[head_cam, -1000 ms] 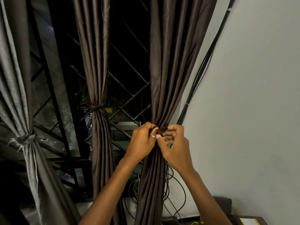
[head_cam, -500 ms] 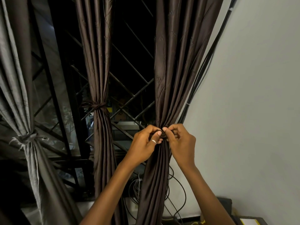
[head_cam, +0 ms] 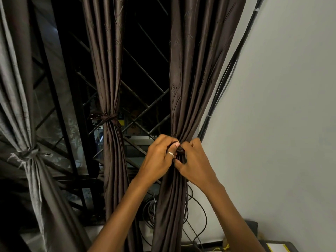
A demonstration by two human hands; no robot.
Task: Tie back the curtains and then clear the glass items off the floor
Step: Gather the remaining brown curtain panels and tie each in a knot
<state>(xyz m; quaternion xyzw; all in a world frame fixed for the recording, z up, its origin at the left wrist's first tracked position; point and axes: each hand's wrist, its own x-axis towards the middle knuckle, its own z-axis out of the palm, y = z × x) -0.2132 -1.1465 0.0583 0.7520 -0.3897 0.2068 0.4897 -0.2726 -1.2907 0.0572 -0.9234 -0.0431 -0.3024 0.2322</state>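
Note:
A dark brown curtain [head_cam: 192, 84] hangs at the right, gathered into a bunch at waist height. My left hand [head_cam: 160, 159] and my right hand [head_cam: 195, 164] meet at that bunch, both pinching the brown tie-back [head_cam: 180, 149] wrapped round it. The tie's knot is mostly hidden by my fingers. A second brown curtain [head_cam: 109, 70] in the middle is bound by its own tie [head_cam: 107, 118]. A grey curtain [head_cam: 20, 110] at the left is also knotted. No glass items are in view.
A black diagonal window grille [head_cam: 145, 110] stands behind the curtains. Black cables [head_cam: 227, 73] run down the white wall [head_cam: 281, 106], and loose cable loops [head_cam: 198, 211] hang behind the right curtain. A dark piece of furniture [head_cam: 254, 228] sits at the bottom right.
My hands have drawn closer together on the tie and shifted slightly right in view. The right hand now overlaps the bunch more, its fingers tucked into the folds.

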